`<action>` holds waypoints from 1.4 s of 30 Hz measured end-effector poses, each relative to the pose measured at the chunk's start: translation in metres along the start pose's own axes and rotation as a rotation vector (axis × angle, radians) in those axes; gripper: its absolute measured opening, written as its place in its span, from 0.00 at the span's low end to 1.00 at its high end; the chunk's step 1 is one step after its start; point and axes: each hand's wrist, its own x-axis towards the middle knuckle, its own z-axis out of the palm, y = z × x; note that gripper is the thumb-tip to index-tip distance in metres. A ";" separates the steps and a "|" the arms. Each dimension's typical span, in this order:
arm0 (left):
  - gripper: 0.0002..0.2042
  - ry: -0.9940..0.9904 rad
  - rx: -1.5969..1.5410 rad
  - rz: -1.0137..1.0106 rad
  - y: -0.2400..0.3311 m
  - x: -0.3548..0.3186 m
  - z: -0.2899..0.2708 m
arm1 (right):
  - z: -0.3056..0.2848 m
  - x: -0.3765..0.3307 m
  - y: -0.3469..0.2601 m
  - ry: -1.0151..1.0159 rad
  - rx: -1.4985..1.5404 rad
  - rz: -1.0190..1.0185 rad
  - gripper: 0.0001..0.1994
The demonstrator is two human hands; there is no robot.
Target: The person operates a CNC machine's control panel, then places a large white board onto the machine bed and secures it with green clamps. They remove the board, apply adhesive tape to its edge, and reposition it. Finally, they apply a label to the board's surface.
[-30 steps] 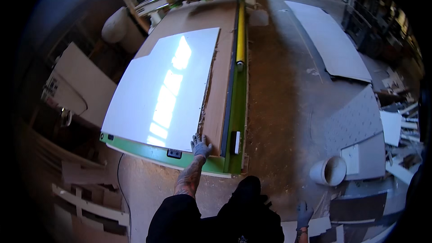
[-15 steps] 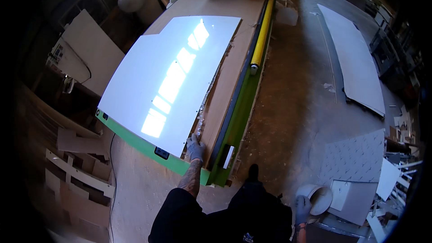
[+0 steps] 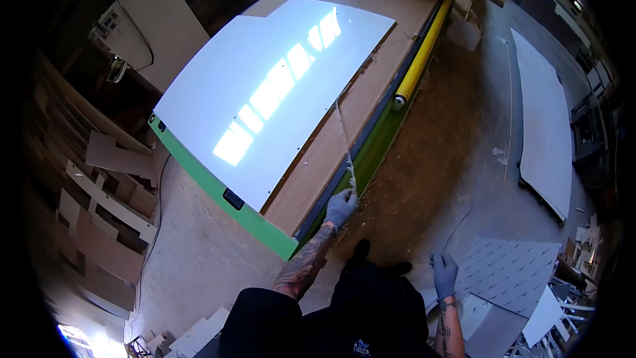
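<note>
A large glossy white panel (image 3: 265,99) lies on the wooden bed (image 3: 301,189) of a green-edged machine table. My left hand (image 3: 342,207), in a grey glove, is closed on the lower end of a thin ragged strip (image 3: 346,152) beside the table's right edge. The strip rises from the hand across the bed towards the panel's right edge. Out to the right, above the floor, my gloved right hand (image 3: 444,275) has its fingers curled together. A fine dark line runs up from near its fingertips; whether the hand holds it I cannot tell.
A yellow roller (image 3: 424,53) runs along the table's right side. Another long white panel (image 3: 543,126) lies on the floor at right, with a patterned sheet (image 3: 510,272) and scrap nearer. Board offcuts (image 3: 109,225) are piled at left. A pale board (image 3: 159,26) leans behind.
My left hand has moved right, off the panel's near corner, pulling the strip away from the panel's edge. My right hand has risen from beside the white bucket. The view has shifted.
</note>
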 end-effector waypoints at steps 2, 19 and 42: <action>0.14 -0.094 -0.004 -0.009 0.036 -0.005 0.020 | 0.003 0.012 -0.012 -0.013 0.046 -0.008 0.10; 0.15 -0.907 0.147 0.604 0.226 -0.087 0.124 | -0.012 0.106 -0.088 0.000 0.468 0.174 0.12; 0.21 -0.918 0.200 0.620 0.156 -0.164 0.277 | -0.767 -0.144 -0.055 1.769 0.346 -0.835 0.16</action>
